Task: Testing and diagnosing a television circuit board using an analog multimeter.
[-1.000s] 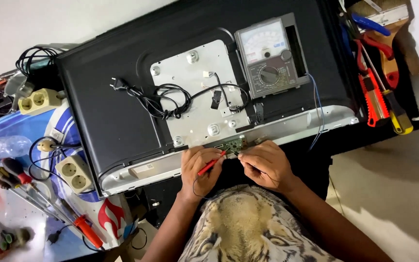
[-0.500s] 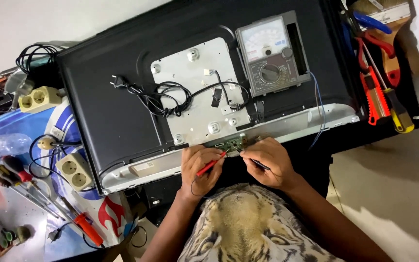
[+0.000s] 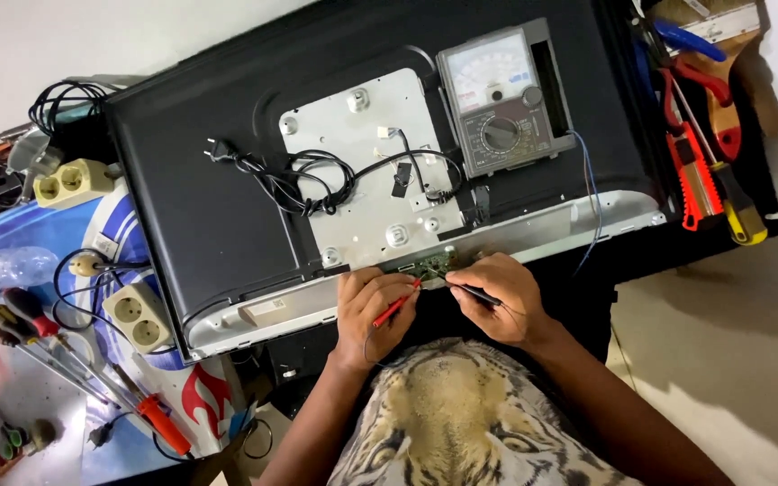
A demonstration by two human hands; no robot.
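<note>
While probes (image 3: pixel 398 306) touch, board (image 3: pixel 429 264) at edge

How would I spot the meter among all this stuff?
Find the big black TV lying face down. On its back, right of the grey metal plate, rests the meter: a grey box with a pale needle scale above a round black dial, unlike the hand tools nearby.

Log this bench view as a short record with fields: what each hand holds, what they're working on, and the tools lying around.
Left hand: holds a red probe, tip toward the small green circuit board
Right hand: holds a black probe at the same board
Workpiece: flat television lying face down, grey metal plate with black power cord
Meter: analog multimeter resting on the television
Right side: red utility knife
Left side: screwdrivers, beige socket strip
</note>
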